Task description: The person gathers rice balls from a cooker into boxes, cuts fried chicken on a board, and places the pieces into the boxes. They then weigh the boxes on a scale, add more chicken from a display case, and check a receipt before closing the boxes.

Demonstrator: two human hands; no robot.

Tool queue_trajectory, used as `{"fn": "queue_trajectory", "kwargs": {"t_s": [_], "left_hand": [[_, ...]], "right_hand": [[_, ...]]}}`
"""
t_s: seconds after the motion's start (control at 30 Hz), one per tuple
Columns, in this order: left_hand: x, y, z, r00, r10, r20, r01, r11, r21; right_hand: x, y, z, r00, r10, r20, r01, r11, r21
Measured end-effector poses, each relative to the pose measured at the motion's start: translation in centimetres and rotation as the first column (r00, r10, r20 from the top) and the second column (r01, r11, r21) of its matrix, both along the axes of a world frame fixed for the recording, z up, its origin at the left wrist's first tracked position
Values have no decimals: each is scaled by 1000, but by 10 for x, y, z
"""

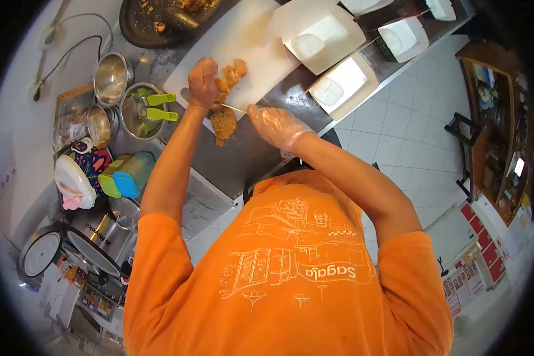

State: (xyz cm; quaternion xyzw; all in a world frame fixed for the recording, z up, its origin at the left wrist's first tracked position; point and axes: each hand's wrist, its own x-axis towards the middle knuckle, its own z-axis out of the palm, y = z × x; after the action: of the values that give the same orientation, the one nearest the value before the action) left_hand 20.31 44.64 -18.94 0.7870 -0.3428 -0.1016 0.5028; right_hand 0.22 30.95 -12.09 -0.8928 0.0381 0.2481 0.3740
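Note:
My left hand [203, 82], bare, is closed in a fist around a knife whose rounded grey end sticks out on its left side. The thin metal blade [234, 108] reaches right across fried chicken. My right hand [276, 126], in a clear plastic glove, has curled fingers closed at the blade's far end; their exact hold is partly hidden. A browned, breaded chicken piece [223, 124] lies below the blade at the edge of the white cutting board [261, 35]. Above the blade, beside my left fist, are orange-brown chicken pieces [235, 71].
Open paper boxes [355, 89] with small clear cups inside stand at the right. A dark pan [160, 26] with crumbs is at the upper left. Metal bowls [113, 77] and green-handled tongs [160, 107] sit left of my left arm, above lidded containers [126, 185].

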Motion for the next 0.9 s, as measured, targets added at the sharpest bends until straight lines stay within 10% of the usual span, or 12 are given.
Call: {"fn": "queue_trajectory", "kwargs": {"t_s": [0.23,0.37,0.47,0.53,0.63,0.73,0.83,0.9], "left_hand": [[2,-7,21,986,-107,130,111,994,-21],[-27,-3,109,917,-151,369,258,931,-260],[-87,29,146,967,118,226,-27,929,-369],[-128,60,128,972,229,47,-201,922,-332],[-188,100,113,945,280,-172,-315,921,-231],[-242,133,100,901,360,-244,-412,885,-215],[-284,149,91,835,469,-288,-531,824,-197],[-299,152,93,786,531,-318,-601,778,-186]], "right_hand": [[7,1,24,970,-116,-213,130,990,54],[-30,-2,9,972,-94,214,111,991,-70],[-31,-1,-5,843,-520,139,527,850,-11],[-24,3,-92,800,-420,429,509,853,-114],[8,11,-62,858,-487,161,511,838,-189],[14,26,-72,847,-145,512,397,812,-427],[61,45,-18,777,-241,582,357,930,-91],[94,49,-5,887,-129,443,282,912,-299]]}}
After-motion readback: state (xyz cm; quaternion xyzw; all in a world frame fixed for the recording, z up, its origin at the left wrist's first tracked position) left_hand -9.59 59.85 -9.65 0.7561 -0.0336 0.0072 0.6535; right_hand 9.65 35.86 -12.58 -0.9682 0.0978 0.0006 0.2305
